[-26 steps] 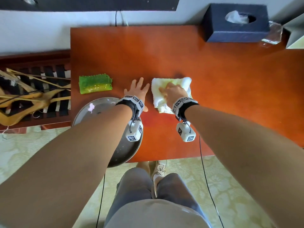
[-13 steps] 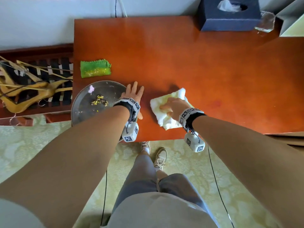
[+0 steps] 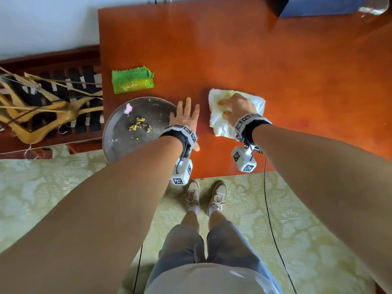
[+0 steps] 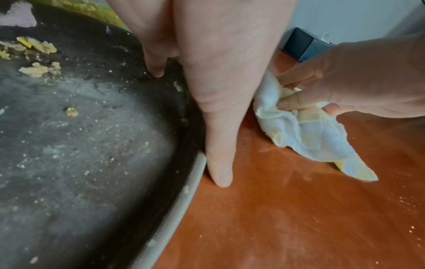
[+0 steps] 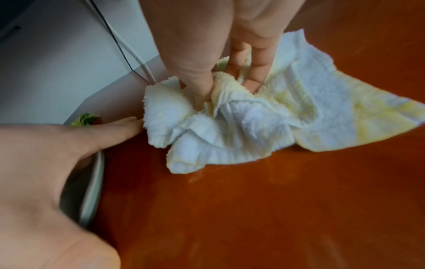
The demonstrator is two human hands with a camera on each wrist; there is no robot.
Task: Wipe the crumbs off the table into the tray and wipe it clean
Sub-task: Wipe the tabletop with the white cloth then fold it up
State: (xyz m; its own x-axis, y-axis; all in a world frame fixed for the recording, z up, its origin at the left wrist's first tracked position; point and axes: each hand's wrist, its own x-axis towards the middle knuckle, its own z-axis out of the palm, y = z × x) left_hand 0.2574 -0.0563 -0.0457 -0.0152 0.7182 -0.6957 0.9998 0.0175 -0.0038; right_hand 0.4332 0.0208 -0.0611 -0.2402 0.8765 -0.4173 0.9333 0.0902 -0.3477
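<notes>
A round metal tray overhangs the orange table's front left corner and holds yellow crumbs. My left hand lies flat on the tray's right rim, its fingers straight and its thumb on the table. Right of it, my right hand grips a bunched white and yellow cloth against the tabletop, fingers dug into its folds. Fine crumb dust speckles the table near the front edge.
A folded green cloth lies behind the tray. A dark blue tissue box stands at the back right. Wooden hangers lie on a rack left of the table. My feet and a cable are below the front edge.
My right hand dragged the cloth toward the front edge, then pushed it back away again. My left hand stayed at the tray's rim. The crumbs in the tray came into view.
</notes>
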